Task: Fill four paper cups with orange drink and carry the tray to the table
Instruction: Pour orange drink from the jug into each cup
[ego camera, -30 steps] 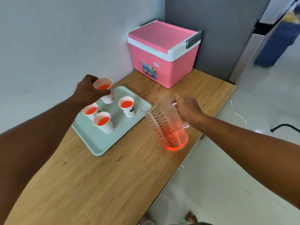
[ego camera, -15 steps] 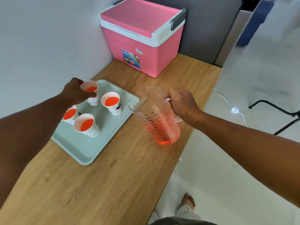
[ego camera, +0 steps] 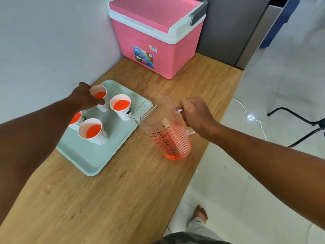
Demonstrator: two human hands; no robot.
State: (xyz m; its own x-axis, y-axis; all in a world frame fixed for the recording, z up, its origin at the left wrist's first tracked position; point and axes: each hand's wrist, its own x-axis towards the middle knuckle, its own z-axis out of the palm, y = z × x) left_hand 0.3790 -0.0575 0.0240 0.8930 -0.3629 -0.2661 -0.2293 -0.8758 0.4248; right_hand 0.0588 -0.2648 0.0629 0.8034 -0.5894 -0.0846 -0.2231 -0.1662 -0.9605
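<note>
All four cups hold drink. Your left hand (ego camera: 85, 97) grips the far cup (ego camera: 100, 97), your right hand (ego camera: 195, 112) the jug (ego camera: 167, 131) handle. Release both, then lift the tray (ego camera: 91, 157).

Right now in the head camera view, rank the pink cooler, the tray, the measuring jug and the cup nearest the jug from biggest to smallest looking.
1. pink cooler
2. tray
3. measuring jug
4. cup nearest the jug

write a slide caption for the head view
Left hand grips a filled paper cup on the tray; right hand holds the pitcher.
</note>
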